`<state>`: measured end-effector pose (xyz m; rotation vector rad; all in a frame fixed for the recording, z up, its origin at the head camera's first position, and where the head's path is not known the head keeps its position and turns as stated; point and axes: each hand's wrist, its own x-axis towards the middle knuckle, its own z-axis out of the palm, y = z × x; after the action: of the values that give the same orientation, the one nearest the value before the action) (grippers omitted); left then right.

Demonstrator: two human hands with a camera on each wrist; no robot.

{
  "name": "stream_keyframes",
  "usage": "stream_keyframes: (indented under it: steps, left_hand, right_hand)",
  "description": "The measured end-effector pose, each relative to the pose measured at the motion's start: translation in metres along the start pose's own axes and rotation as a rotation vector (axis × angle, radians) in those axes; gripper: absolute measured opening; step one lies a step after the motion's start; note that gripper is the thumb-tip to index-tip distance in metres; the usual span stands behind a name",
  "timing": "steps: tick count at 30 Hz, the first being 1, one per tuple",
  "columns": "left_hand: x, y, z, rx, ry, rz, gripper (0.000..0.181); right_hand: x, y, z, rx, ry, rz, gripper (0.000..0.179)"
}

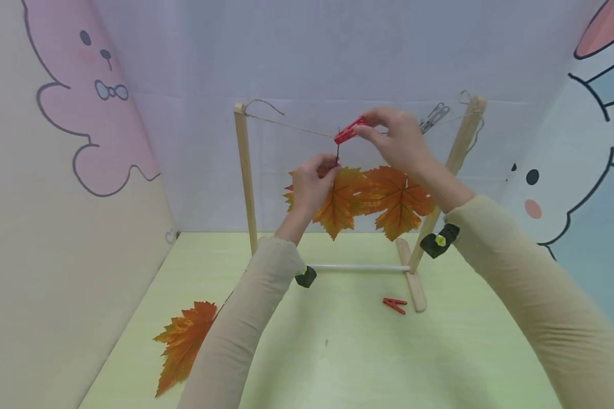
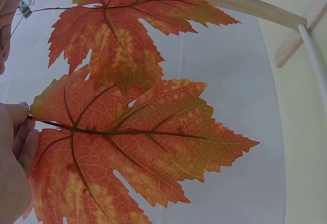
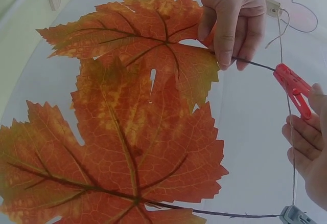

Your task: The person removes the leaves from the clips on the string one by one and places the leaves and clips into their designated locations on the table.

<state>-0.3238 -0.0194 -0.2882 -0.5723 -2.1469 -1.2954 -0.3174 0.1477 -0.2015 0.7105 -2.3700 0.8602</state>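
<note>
My left hand (image 1: 312, 182) pinches the dark stem of an orange maple leaf (image 2: 138, 132) just above its blade. My right hand (image 1: 396, 139) holds a red clothespin (image 1: 350, 130) by its handle end. In the right wrist view, the nose of that clothespin (image 3: 292, 88) meets the string (image 3: 293, 157) and the upper end of the stem. Beside it, a second maple leaf (image 1: 401, 199) hangs by its stem from a grey clothespin (image 3: 296, 216) on the same string. The two leaves overlap.
The string runs between two wooden posts (image 1: 245, 176), joined low down by a white rod (image 1: 358, 267). Another grey clothespin (image 1: 435, 116) shows behind my right hand. On the table lie a red clothespin (image 1: 394, 305) and, at left, a maple leaf (image 1: 186, 343). Printed walls flank both sides.
</note>
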Motion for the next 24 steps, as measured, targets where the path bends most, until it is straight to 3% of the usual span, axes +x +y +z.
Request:
stream_keyframes:
  steps: [12,24]
  left_hand:
    - [-0.001,-0.004,-0.004,0.018,0.032,0.024,0.017]
    - [-0.005,-0.010,-0.011,0.055,0.058,0.012,0.016]
  right_hand:
    - [0.001,-0.005,0.001,-0.041,0.126,-0.126,0.027]
    - [-0.001,-0.008,-0.001,-0.066,0.224,-0.173,0.026]
